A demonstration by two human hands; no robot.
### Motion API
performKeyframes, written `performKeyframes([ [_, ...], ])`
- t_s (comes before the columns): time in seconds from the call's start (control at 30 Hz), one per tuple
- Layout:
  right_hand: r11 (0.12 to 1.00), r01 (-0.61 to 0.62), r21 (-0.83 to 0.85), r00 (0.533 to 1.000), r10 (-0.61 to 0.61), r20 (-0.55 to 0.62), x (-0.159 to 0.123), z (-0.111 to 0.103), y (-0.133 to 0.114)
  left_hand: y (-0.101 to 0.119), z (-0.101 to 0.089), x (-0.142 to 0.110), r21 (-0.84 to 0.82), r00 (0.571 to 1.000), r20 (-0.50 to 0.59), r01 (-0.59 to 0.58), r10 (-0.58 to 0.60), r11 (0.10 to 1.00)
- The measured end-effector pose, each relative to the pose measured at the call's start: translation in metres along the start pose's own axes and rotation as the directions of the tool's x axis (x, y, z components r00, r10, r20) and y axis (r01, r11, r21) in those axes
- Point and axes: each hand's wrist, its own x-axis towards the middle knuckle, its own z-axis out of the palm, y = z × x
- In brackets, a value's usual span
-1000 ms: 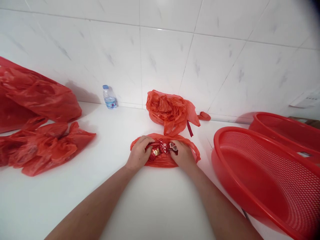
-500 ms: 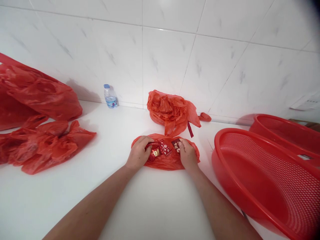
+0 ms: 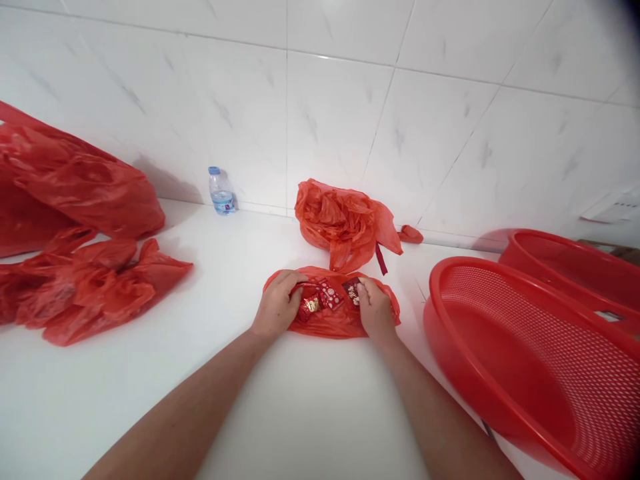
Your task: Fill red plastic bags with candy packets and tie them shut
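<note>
A thin red plastic bag (image 3: 330, 329) lies spread on the white table in front of me, its mouth held apart. My left hand (image 3: 278, 301) is closed on the bag's left edge, with the thumb by a shiny red packet with gold print (image 3: 311, 305). On the other side my right hand (image 3: 375, 303) grips the bag's right edge, its thumb touching a dark red packet with pale print (image 3: 353, 291). Between them rests a red packet with white dots (image 3: 331, 295). My palms hide the bag's sides.
Crumpled red bags (image 3: 340, 220) lie by the tiled wall, with a small red object (image 3: 411, 234) beside them. A water bottle (image 3: 221, 192) stands back left. More red bags (image 3: 100, 287) fill the left side. Red perforated baskets (image 3: 500, 360) stand at right.
</note>
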Motion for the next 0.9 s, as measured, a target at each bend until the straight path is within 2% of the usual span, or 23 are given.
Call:
performKeyframes([
  [0.13, 0.997, 0.050, -0.057, 0.999, -0.050, -0.004, -0.001, 0.001, 0.000, 0.000, 0.000, 0.000, -0.003, 1.000, -0.004, -0.009, 0.009, 1.000],
  [0.37, 0.948, 0.252, -0.195, 0.967, -0.239, 0.089, -0.001, 0.010, 0.001, -0.001, 0.001, 0.000, -0.011, 1.000, -0.007, -0.006, 0.005, 1.000],
  [0.5, 0.947, 0.256, -0.194, 0.961, -0.228, 0.159, -0.002, 0.011, -0.001, -0.001, 0.001, 0.000, -0.004, 1.000, -0.002, 0.005, -0.005, 1.000],
  [0.67, 0.958, 0.233, -0.167, 0.963, -0.204, 0.174, -0.004, 0.010, -0.007, -0.002, 0.001, 0.000, -0.017, 1.000, 0.001, -0.001, 0.001, 1.000],
  [0.9, 0.937, 0.304, -0.172, 0.930, -0.253, 0.267, -0.006, 0.010, -0.011, -0.001, 0.001, 0.000, -0.024, 1.000, 0.001, -0.006, 0.006, 1.000],
])
